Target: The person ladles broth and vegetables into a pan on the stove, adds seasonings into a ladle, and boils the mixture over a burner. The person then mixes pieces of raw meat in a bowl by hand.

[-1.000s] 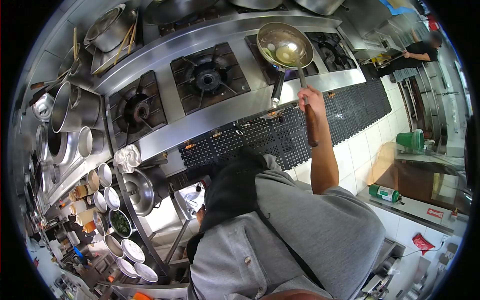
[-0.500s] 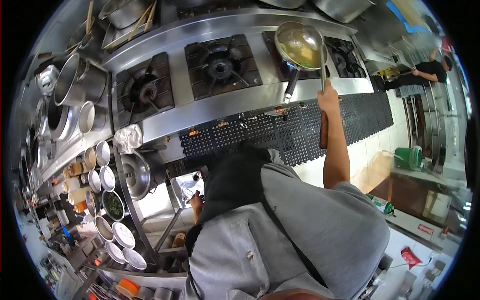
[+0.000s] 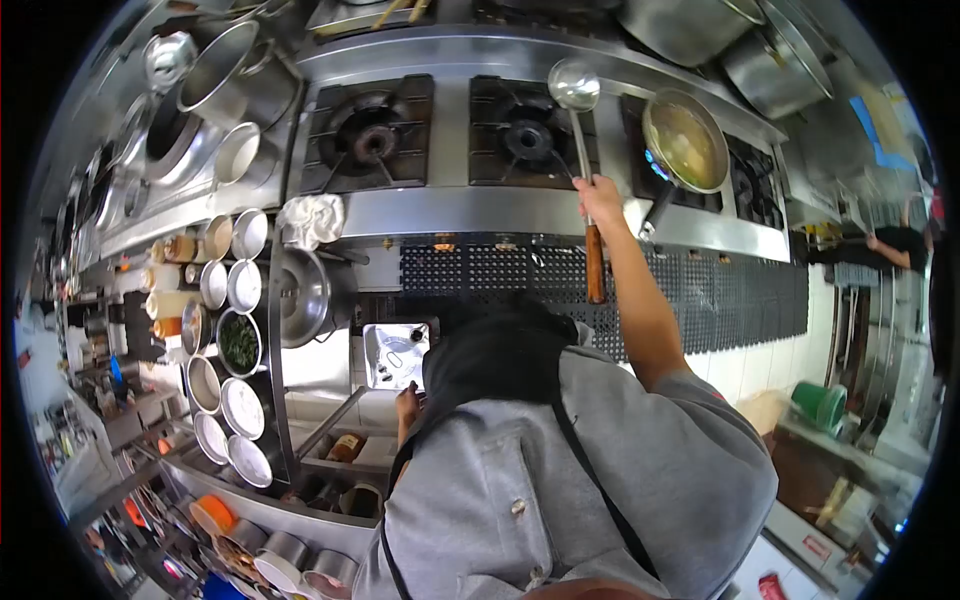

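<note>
My right hand (image 3: 599, 198) is closed around the long metal shaft of a ladle (image 3: 582, 140) with a wooden lower handle. The ladle's round bowl is over the middle burner (image 3: 528, 140), left of the frying pan. That frying pan (image 3: 685, 140) sits on the burner to the right, with yellowish liquid and pale pieces inside and a blue flame at its lower left edge. Low at my left side, my left hand (image 3: 408, 403) is just below a pale metal tray (image 3: 374, 372) holding small items. Its fingers are small and partly hidden, so their grip cannot be made out.
Left are a crumpled white cloth (image 3: 312, 220), a large metal pot (image 3: 230, 72), a container of chopped greens (image 3: 238, 343) and several round containers. Black perforated matting (image 3: 500, 275) runs along the stove. A person (image 3: 885, 245) stands at far right.
The ladle has moved left, from the pan's right edge to over the middle burner. My view has shifted. My left hand now appears lower relative to the tray.
</note>
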Tool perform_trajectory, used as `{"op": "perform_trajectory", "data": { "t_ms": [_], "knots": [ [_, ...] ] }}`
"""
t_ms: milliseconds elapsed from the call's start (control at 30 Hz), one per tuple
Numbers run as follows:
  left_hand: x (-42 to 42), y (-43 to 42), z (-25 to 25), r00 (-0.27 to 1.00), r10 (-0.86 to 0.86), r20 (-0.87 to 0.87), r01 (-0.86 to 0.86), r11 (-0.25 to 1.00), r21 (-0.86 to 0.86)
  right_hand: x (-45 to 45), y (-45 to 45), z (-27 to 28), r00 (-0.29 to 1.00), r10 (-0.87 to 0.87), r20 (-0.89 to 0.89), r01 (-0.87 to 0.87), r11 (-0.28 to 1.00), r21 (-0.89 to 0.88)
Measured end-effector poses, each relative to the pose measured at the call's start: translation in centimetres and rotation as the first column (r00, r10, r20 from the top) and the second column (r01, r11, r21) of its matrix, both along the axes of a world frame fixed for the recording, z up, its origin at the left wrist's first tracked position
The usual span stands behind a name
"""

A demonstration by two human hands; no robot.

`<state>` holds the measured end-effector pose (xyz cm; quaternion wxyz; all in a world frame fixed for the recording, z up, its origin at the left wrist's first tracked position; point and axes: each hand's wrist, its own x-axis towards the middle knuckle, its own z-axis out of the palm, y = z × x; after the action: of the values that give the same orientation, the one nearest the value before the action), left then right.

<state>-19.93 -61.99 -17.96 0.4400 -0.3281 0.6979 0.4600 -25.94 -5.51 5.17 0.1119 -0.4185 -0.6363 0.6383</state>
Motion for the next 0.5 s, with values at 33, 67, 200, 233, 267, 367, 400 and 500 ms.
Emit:
{"op": "perform_trajectory", "data": {
  "t_ms": [33,67,200,233,267,367,400,500],
  "knots": [
    [-0.6,0.1,0.7,0.999,0.037,-0.021,-0.037,0.999,0.011,-2.0,-1.0,-0.5,0.992,0.027,0.123,-0.045,0.989,0.144],
    [-1.1,0.3,1.6,0.996,0.082,-0.037,-0.081,0.996,0.024,-3.9,-2.0,-1.0,0.969,0.040,0.245,-0.110,0.954,0.280],
    [-2.0,-0.1,4.0,0.931,0.312,-0.189,-0.306,0.950,0.061,-9.2,-2.3,-9.1,0.966,0.096,0.241,-0.216,0.812,0.542],
    [-1.7,-0.6,4.1,0.913,0.353,-0.207,-0.350,0.935,0.053,-10.0,-3.7,-6.8,0.924,0.080,0.375,-0.311,0.728,0.611],
    [-1.1,-1.3,3.9,0.896,0.382,-0.229,-0.375,0.924,0.074,-10.8,-4.7,-6.6,0.940,0.091,0.328,-0.290,0.719,0.631],
    [1.6,-2.7,4.0,0.866,0.443,-0.232,-0.449,0.893,0.029,-13.1,-6.0,-6.5,0.919,0.119,0.375,-0.352,0.677,0.647],
    [2.7,-3.0,4.0,0.883,0.412,-0.225,-0.431,0.901,-0.044,-13.3,-6.7,-5.8,0.892,0.089,0.444,-0.402,0.608,0.685],
    [5.2,-3.0,3.4,0.915,0.350,-0.201,-0.382,0.912,-0.147,-13.3,-6.7,-7.0,0.826,0.026,0.563,-0.474,0.573,0.669]
  ]
}}
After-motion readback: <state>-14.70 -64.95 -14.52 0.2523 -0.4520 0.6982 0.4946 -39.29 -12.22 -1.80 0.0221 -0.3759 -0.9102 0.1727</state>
